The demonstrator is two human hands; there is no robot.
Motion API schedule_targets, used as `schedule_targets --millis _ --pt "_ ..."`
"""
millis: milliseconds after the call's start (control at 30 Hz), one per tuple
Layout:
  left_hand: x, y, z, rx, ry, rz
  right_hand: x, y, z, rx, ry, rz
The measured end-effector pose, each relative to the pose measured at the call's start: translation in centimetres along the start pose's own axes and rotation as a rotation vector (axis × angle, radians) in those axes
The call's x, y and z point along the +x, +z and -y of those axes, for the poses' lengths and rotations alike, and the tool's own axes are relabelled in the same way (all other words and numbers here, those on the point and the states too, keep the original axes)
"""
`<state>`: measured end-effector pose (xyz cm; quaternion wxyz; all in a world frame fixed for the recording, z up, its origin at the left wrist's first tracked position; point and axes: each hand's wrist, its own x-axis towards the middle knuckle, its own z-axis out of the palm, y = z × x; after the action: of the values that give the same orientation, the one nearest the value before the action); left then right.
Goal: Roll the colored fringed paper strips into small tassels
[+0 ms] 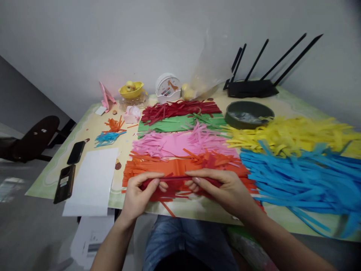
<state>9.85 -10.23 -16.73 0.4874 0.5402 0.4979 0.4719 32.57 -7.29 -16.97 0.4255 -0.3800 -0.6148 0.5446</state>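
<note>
A bundle of dark red paper strips (176,183) is held at the table's near edge by both hands. My left hand (139,195) pinches its left end and my right hand (222,190) wraps its fingers over the right part. Just behind the bundle lies a pile of orange strips (172,167). Further back lie pink strips (175,145), green strips (172,124) and more red strips (180,109).
Blue strips (304,177) and yellow strips (293,135) fill the right side. A dark bowl (249,113) and a black router (251,88) stand behind. Left: white paper (93,180), two phones (65,182), small orange and blue scraps (108,137), a yellow bowl (131,90), a clock (168,87).
</note>
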Motion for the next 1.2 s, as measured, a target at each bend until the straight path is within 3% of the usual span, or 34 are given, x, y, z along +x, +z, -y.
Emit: schedule_targets --millis 267,433,533,667,767,833,900,1033,1200 --pt "0.5 0.0 1.0 -0.264 -0.002 0.037 0.7 0.2 -0.9 0.228 -0.050 0.037" --pt "0.0 0.7 1.6 -0.285 0.037 -0.031 0.6 1.1 -0.3 0.214 -0.064 -0.091" --pt "-0.3 0.1 0.9 -0.139 0.079 0.045 0.4 1.0 0.6 0.036 -0.205 -0.110" --pt "0.2 -1.2 -1.6 0.235 0.194 0.197 0.4 0.4 1.5 -0.256 -0.448 -0.013" --pt "0.9 -1.0 -3.1 0.456 0.292 0.242 0.6 0.3 1.7 -0.353 -0.549 0.041" --pt "1.3 -0.4 -3.5 0.506 0.286 0.339 0.7 0.4 1.8 -0.370 -0.578 0.053" --pt "1.5 0.1 -3.4 0.525 0.259 0.373 0.7 0.4 1.9 -0.361 -0.562 0.063" --pt "1.2 0.3 -2.8 0.549 0.229 0.288 0.6 0.3 1.7 -0.241 -0.363 0.073" --pt "0.8 0.2 -2.5 0.664 0.377 0.190 0.5 -0.1 0.8 -0.093 -0.139 0.088"
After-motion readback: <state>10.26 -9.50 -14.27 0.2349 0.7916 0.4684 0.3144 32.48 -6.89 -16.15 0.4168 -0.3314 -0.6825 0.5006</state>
